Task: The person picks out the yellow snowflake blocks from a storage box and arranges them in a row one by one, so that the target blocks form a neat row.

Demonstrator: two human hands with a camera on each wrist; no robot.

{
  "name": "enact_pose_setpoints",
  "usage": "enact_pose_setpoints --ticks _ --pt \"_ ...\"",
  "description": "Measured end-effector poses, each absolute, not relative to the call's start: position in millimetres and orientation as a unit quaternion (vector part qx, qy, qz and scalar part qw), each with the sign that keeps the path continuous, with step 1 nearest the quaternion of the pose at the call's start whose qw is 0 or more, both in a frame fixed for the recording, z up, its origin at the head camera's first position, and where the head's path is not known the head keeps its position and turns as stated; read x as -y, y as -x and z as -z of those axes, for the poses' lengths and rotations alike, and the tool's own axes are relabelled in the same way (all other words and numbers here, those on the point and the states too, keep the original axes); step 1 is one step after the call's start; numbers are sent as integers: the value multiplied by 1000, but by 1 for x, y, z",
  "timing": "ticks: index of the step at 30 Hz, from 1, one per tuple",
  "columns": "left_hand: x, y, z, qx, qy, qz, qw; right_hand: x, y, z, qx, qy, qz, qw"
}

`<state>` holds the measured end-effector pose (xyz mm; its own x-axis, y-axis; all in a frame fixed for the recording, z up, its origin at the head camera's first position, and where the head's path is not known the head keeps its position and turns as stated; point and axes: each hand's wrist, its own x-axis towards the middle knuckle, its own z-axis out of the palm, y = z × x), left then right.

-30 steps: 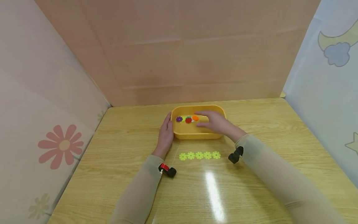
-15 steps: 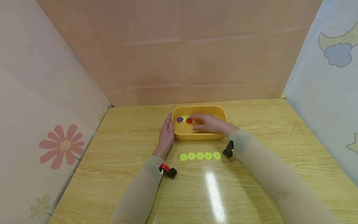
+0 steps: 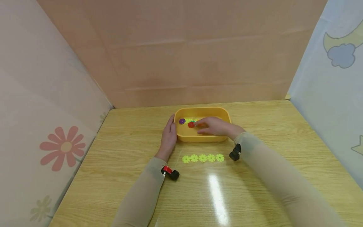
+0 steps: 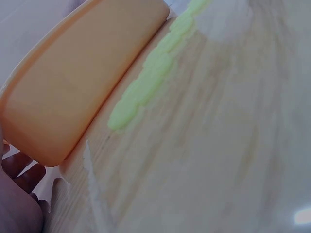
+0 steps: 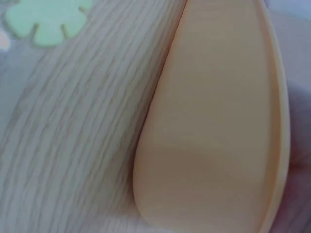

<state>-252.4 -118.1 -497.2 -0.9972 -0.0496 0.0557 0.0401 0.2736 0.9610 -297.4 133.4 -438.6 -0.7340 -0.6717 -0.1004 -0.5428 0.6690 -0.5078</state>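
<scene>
My left hand (image 3: pixel 169 137) lies along the left end of a yellow plastic tray (image 3: pixel 195 138), its fingers against the outer wall; in the left wrist view the fingers (image 4: pixel 29 177) show at the tray's corner. My right hand (image 3: pixel 215 126) reaches over the front wall into the tray, with thumb and forefinger apart. Its fingertips are right at a small red notched disc (image 3: pixel 191 125). A purple disc (image 3: pixel 182 121) and several yellow, green and orange ones lie around there, some partly hidden by the hand. In the right wrist view the tray wall (image 5: pixel 209 116) hides the right fingers.
A row of several yellow-green notched discs (image 3: pixel 202 158) lies on the wooden table (image 3: pixel 136 135) in front of the tray. A pinkish-brown panel (image 3: pixel 181 56) stands behind the table, with pale decorated walls on both sides.
My right hand has lowered deeper into the tray and moved left to the discs. The red disc has shifted slightly toward the front. My left hand stays at the tray's left end.
</scene>
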Motion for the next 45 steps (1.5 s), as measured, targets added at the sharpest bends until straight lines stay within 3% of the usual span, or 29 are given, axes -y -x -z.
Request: enact_pose_setpoints --ticks 15,33,40,45 --pt "119 251 498 799 -9 601 39 -134 296 438 -895 344 250 134" --pt "119 253 498 796 -8 604 32 -135 294 433 -895 355 213 166" --pt "118 253 497 796 -4 604 36 -135 293 427 -901 305 258 167" --pt "117 252 496 794 -3 607 34 -131 300 433 -907 263 303 128"
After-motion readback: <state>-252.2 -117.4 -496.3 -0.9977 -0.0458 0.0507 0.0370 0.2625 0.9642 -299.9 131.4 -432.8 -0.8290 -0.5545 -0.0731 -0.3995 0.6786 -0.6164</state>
